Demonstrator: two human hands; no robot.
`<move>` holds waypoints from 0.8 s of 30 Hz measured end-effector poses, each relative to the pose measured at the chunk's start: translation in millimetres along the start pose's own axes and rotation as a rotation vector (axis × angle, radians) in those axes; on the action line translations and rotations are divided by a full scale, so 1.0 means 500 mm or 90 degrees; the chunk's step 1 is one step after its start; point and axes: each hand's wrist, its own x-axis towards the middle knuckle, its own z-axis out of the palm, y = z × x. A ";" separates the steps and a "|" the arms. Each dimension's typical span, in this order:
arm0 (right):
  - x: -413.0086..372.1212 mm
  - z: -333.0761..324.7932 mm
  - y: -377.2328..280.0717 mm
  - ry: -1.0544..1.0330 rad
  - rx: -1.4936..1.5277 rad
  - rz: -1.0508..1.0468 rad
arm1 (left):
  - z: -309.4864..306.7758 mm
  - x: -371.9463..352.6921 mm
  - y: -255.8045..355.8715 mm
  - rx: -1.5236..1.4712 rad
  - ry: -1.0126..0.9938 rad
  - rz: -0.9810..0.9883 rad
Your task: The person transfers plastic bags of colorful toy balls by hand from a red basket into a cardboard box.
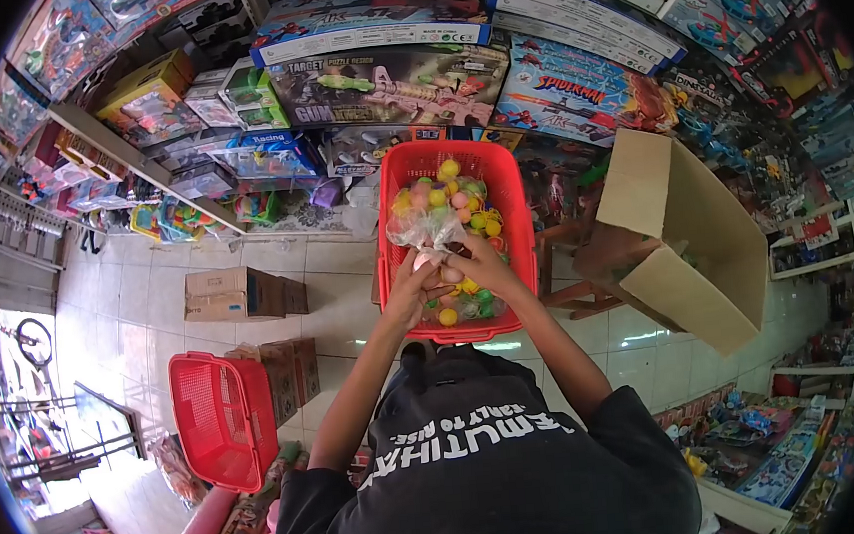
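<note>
A red plastic basket [519, 199] stands in front of me, holding many small balls in yellow, pink, orange and green, some in netting. Over it, a crumpled clear plastic bag [425, 229] is gathered between my hands. My left hand [411, 290] is closed on the near end of the bag, beside a pale pink ball [426, 259]. From the other side my right hand [482, 266] pinches the same bag with bent fingers. Another pink ball [452, 274] shows just below the fingers. Exactly how the fingertips grip is partly hidden.
At the right, a large open cardboard box [701, 245] leans tilted by a wooden stool [575, 300]. A closed carton [234, 294] and another red basket [220, 414] sit on the tiled floor at the left. Shelves of boxed toys [388, 84] rise ahead.
</note>
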 end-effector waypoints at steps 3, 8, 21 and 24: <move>-0.015 0.012 -0.004 0.028 0.084 -0.009 | -0.014 -0.010 0.004 -0.008 0.001 -0.013; -0.046 0.039 -0.034 0.087 0.031 -0.011 | -0.022 -0.037 0.017 0.024 -0.046 -0.064; -0.168 0.084 -0.036 0.354 0.281 -0.007 | -0.013 -0.058 -0.064 0.077 -0.195 -0.185; -0.198 0.071 -0.047 0.358 0.386 0.000 | 0.020 -0.063 -0.081 0.050 -0.214 -0.229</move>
